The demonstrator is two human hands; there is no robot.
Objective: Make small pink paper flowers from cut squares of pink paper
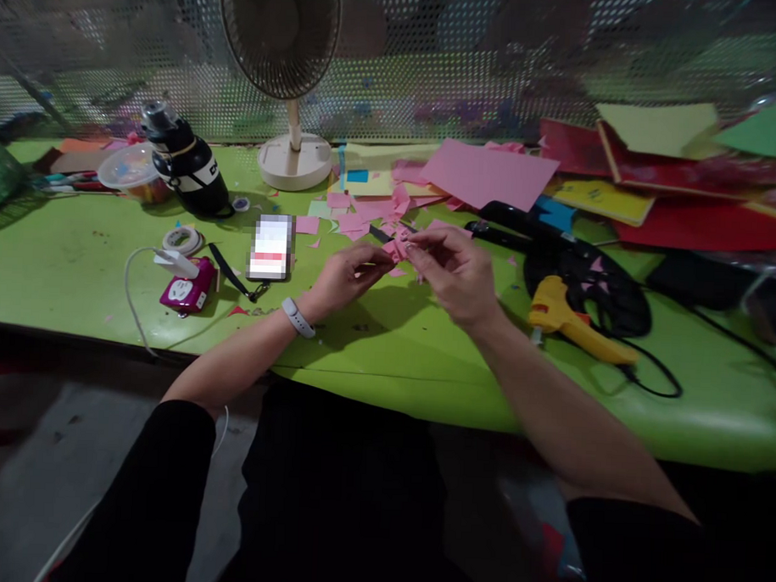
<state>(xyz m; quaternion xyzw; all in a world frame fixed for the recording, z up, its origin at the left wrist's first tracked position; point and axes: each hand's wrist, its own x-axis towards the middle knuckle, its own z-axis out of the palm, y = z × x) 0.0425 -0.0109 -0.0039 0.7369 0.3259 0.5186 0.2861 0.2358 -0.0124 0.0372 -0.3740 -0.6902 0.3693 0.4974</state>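
A small folded or crumpled piece of pink paper (397, 249) is between my two hands, above the green table. My left hand (351, 274), with a pale band on its wrist, pinches the paper's left side between fingertips and thumb. From the right, my right hand (457, 272) has its thumb and fingers closed on the same piece. A dark pointed blade (381, 234) shows just behind the paper; whether it touches the paper I cannot tell. Pink paper scraps (355, 224) lie on the table beyond my hands. The exact folds are too small to make out.
On the right of the table (138, 316) lies a yellow glue gun (574, 321) with its cord. A phone (270, 249), purple adapter (190, 286), tape roll (182, 240) and black bottle (187, 167) are left. Behind stand a fan (295, 162) and pink sheets (490, 173).
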